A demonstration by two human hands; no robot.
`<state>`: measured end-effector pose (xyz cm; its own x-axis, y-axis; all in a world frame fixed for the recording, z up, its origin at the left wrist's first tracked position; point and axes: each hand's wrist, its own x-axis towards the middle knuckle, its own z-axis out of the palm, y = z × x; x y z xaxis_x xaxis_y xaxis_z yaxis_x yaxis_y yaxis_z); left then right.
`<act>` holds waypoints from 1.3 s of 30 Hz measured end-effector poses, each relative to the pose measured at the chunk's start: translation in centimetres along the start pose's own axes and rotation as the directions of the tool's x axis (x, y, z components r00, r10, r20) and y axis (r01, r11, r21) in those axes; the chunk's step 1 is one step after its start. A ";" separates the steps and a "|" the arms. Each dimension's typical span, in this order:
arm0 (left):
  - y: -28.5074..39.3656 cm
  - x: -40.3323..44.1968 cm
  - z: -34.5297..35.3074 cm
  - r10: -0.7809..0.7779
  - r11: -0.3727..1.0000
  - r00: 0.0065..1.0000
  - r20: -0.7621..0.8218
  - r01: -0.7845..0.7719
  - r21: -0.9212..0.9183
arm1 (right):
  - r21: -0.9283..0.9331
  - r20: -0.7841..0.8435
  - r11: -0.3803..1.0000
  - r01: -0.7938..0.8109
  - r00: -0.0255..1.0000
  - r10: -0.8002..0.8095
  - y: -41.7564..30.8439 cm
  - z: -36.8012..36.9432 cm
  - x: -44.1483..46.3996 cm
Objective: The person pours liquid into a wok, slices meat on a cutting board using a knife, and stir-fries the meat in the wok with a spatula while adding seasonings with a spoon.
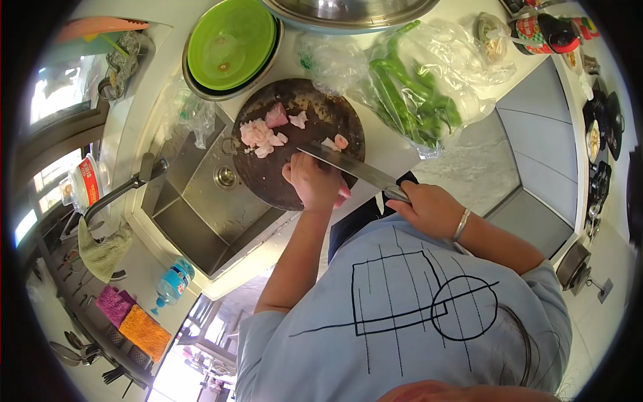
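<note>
A round dark cutting board (274, 175) lies beside the sink, partly over its edge. My right hand (429, 208) grips the handle of a knife (355, 167), whose blade reaches left across the board. Just below the blade, my left hand (313, 179) is closed on a piece of pink meat (343, 194), which shows at its right side. Cut meat pieces (260, 136) form a pile at the board's left. A redder chunk (276, 115) and a pale piece (299, 120) lie above. Two small bits (335, 143) sit beyond the blade.
A green bowl (231, 43) stands behind the board, near a large metal basin (348, 10). Plastic bags hold green peppers (408, 94) at the back right. The steel sink (194, 221) and faucet (127, 184) are at left. A blue bottle (175, 281) stands below.
</note>
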<state>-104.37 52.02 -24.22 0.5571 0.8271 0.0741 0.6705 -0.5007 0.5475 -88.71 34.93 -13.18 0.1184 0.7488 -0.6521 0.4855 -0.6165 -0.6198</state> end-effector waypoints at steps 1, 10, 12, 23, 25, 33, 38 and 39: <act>0.0 0.1 0.0 -0.002 1.000 1.000 0.005 0.002 -0.004 | -0.007 0.006 1.000 -0.005 1.000 0.005 -0.1 -0.1 0.3; 0.1 0.2 -0.2 0.030 0.999 0.999 0.017 -0.030 0.015 | 0.041 0.029 0.997 0.064 0.997 -0.065 -0.5 0.1 4.0; 0.3 0.2 -0.5 0.034 0.999 0.999 0.017 -0.034 0.003 | 0.050 0.035 0.995 0.088 0.995 -0.090 -0.9 -0.1 5.1; 0.6 0.2 -0.3 -0.036 0.998 0.997 0.070 0.032 0.062 | 0.012 -0.006 0.993 0.121 0.993 -0.120 -1.1 0.4 7.7; 0.7 0.5 -0.7 -0.059 0.995 0.994 0.089 0.052 0.080 | 0.038 0.005 0.993 0.116 0.993 -0.116 -0.2 0.0 6.2; -1.7 0.8 -1.2 -0.294 0.937 0.948 0.126 0.311 -0.158 | 0.083 0.065 0.995 -0.050 0.997 0.045 3.5 -1.5 -0.6; -0.8 1.8 -3.1 0.045 0.978 0.998 -0.032 -0.051 -0.203 | 0.152 0.067 0.988 -0.003 0.998 -0.007 4.3 -2.4 -1.9; -0.3 1.9 -3.3 0.135 0.979 0.991 -0.013 -0.135 -0.155 | 0.233 0.033 0.972 0.020 0.999 -0.029 4.1 -2.5 -2.1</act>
<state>-105.12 54.60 -21.55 0.6360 0.7553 0.1581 0.5051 -0.5623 0.6547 -84.76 31.39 -13.23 0.0755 0.7577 -0.6483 0.2725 -0.6411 -0.7175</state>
